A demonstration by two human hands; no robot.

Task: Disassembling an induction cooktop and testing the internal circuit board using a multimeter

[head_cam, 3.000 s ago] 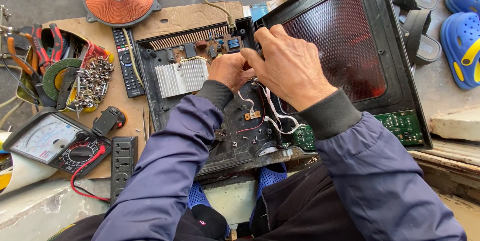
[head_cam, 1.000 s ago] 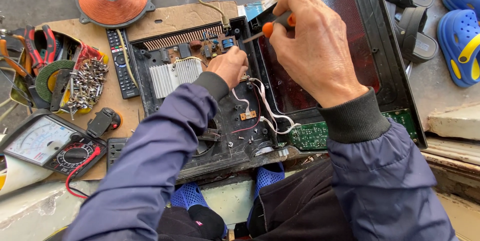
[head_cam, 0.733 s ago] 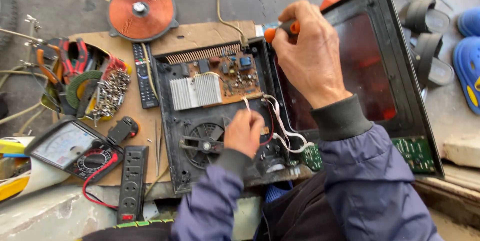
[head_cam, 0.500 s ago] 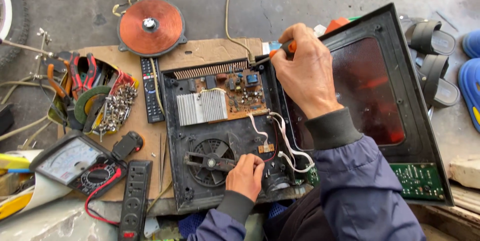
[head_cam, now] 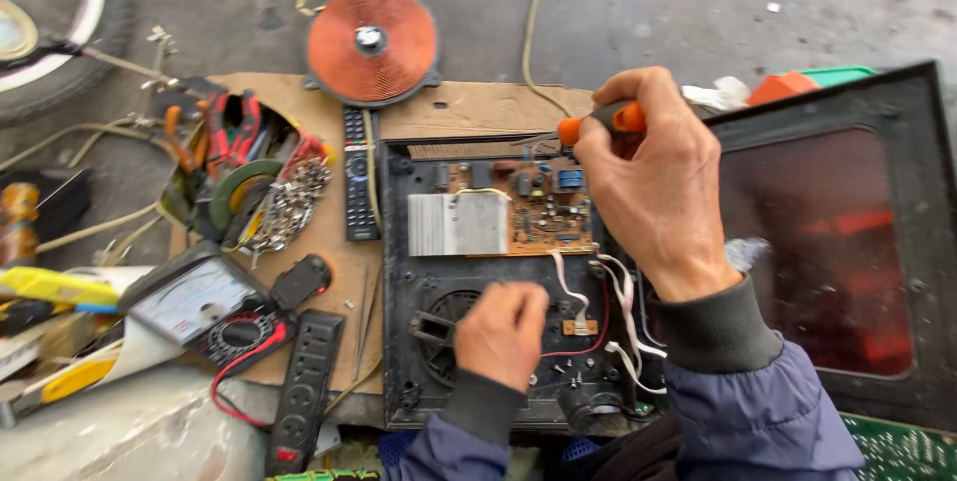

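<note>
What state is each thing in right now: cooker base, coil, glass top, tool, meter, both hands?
Cooker base: opened, circuit board exposed.
Copper coil: lying outside the base on the ground.
Glass top: off, beside base.
Screwdriver: gripped, tip at board.
Right hand: closed on screwdriver.
Left hand: resting over fan.
Meter: lying face-up.

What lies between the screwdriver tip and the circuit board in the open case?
Nothing visible. The right hand holds the orange-handled screwdriver at the top edge of the circuit board, with no wire across the gap. The white wires run lower down. The left hand rests over the fan.
</note>
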